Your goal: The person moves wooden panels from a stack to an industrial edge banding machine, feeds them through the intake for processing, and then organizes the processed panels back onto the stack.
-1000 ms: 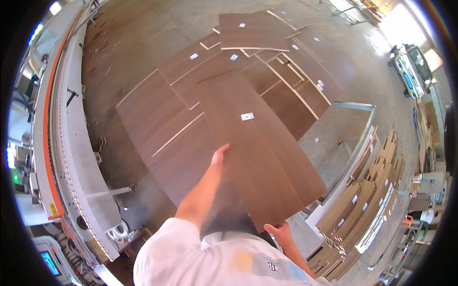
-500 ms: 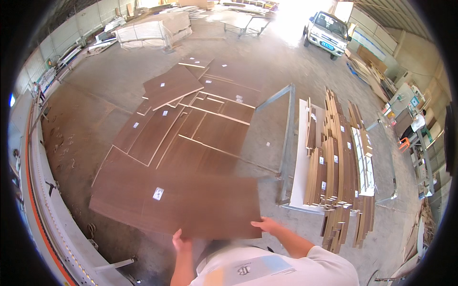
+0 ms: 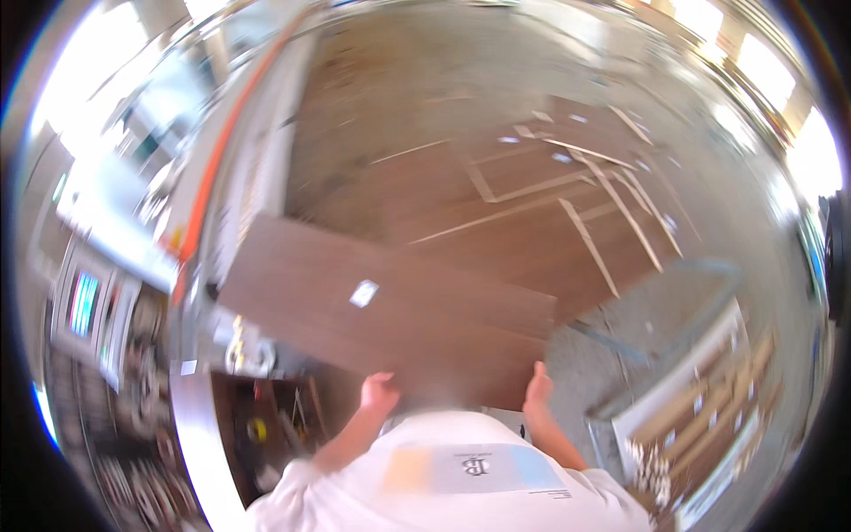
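Nearest the camera, a white shirt [image 3: 461, 483] with a pale printed patch across it. Just beyond, left hand [image 3: 379, 391] and right hand [image 3: 537, 387] raised at the near edge of a dark brown wooden panel [image 3: 381, 310], one at each side of that edge. Fingers curled over the panel's near edge, gripping it; too blurred to tell how far apart the fingers sit. Panel held roughly flat in the air in front of the chest, long side running left to right, far left corner reaching over the machine [image 3: 226, 222] on the left. Small white label [image 3: 363, 293] stuck near the panel's middle. Left of the panel, a long grey machine with an orange stripe, plus a lit screen [image 3: 84, 301] farther left. To the right, a metal rack [image 3: 700, 399] holding stacked light-coloured boards. Farther off, more brown panels [image 3: 541, 213] lying flat on the floor [image 3: 417, 80], pale strips showing between them. Whole view smeared by motion.
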Action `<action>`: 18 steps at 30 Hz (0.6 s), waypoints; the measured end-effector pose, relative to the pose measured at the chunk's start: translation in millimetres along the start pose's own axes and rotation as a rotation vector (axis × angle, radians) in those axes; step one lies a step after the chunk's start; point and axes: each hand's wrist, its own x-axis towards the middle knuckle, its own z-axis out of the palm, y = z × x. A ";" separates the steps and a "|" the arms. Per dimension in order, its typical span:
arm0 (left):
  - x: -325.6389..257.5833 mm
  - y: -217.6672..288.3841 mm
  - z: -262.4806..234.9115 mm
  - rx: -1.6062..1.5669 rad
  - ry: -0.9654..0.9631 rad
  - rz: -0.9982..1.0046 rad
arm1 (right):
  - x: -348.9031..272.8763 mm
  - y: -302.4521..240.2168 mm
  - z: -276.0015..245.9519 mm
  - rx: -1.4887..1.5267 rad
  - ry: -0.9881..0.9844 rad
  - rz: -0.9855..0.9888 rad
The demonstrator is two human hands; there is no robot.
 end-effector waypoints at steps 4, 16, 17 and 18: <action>36.7 -0.8 -143.3 0.202 -0.109 0.139 | -20.1 -18.0 45.5 0.099 -0.111 -0.081; 10.3 127.8 -198.8 0.361 -0.105 0.338 | -94.5 -32.2 228.8 -0.057 -0.324 -0.133; 11.1 142.0 -199.8 0.306 -0.106 0.383 | -94.2 -31.8 243.8 -0.123 -0.339 -0.146; 6.2 158.1 -196.1 0.245 -0.085 0.383 | -95.6 -34.8 256.6 -0.079 -0.380 -0.138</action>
